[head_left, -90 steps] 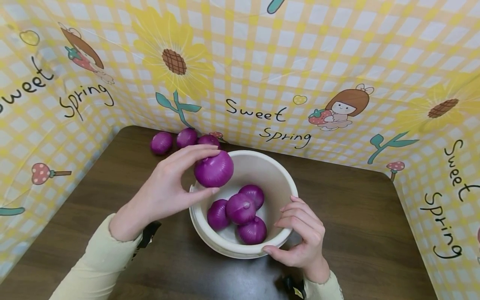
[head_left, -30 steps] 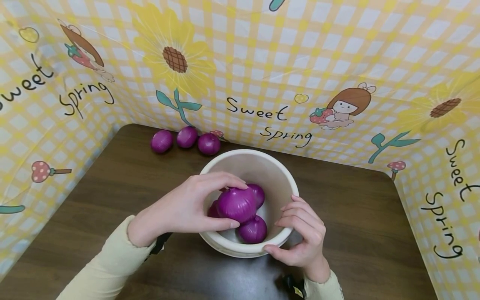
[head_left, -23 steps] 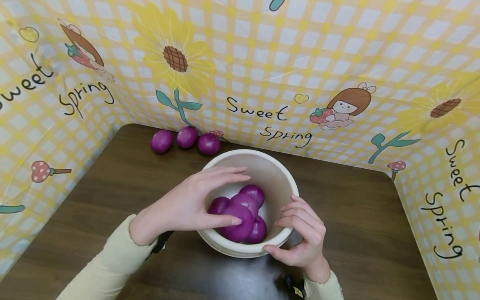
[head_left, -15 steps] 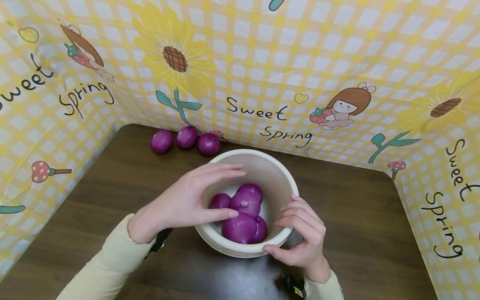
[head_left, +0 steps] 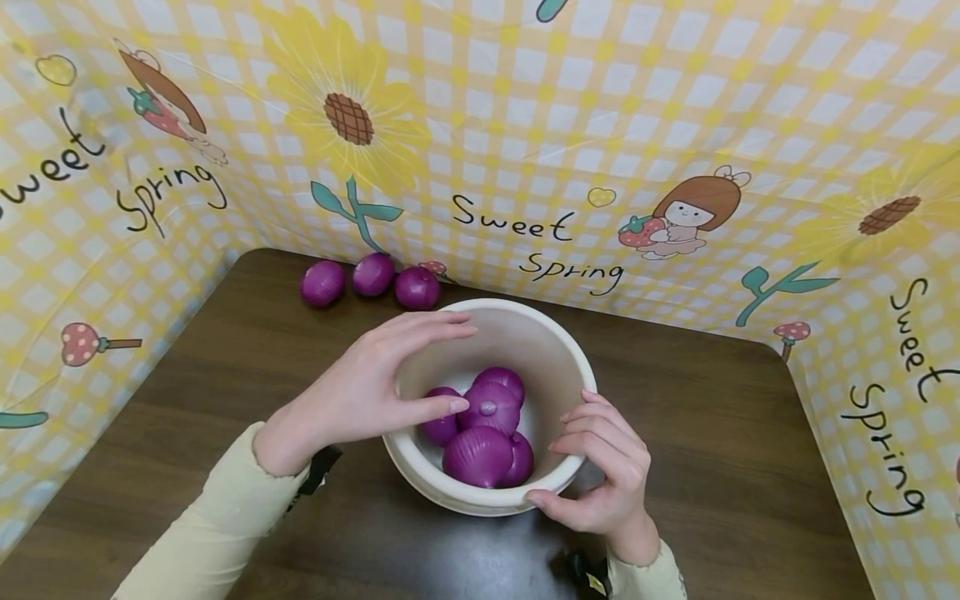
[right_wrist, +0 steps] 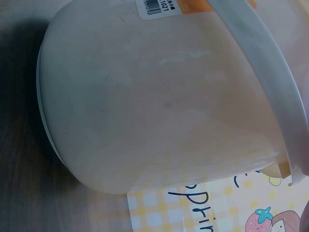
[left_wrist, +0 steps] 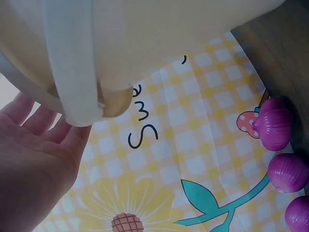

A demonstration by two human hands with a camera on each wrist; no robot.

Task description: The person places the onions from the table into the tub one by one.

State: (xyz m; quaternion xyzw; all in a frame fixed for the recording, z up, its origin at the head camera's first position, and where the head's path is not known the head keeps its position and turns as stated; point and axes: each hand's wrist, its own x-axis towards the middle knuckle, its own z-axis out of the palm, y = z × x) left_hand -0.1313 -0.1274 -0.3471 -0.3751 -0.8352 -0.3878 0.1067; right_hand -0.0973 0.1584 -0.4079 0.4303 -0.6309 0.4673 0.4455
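A cream plastic bucket (head_left: 573, 350) stands on the table, with several purple onions (head_left: 480, 457) heaped at its bottom. Over the left side of its mouth, my left hand (head_left: 367, 379) holds nothing, thumb and fingers spread apart. In the left wrist view that hand (left_wrist: 38, 159) is beside the bucket's rim and its pale handle (left_wrist: 72, 63). My right hand (head_left: 607, 467) grips the right rim, fingers over the edge and thumb at the near side. The right wrist view is mostly filled by the bucket's outer wall (right_wrist: 145, 96).
Three more onions (head_left: 372, 275) lie in a row at the table's back left corner. The dark wooden table (head_left: 712, 433) is enclosed by a yellow checked cloth (head_left: 510, 125) printed with flowers and lettering. A barcode label (right_wrist: 154, 7) is stuck on the bucket.
My left hand carried an onion into the bucket and let it go; it lies on the near side of the heap. That hand has since risen back to the left. The right hand stayed put.
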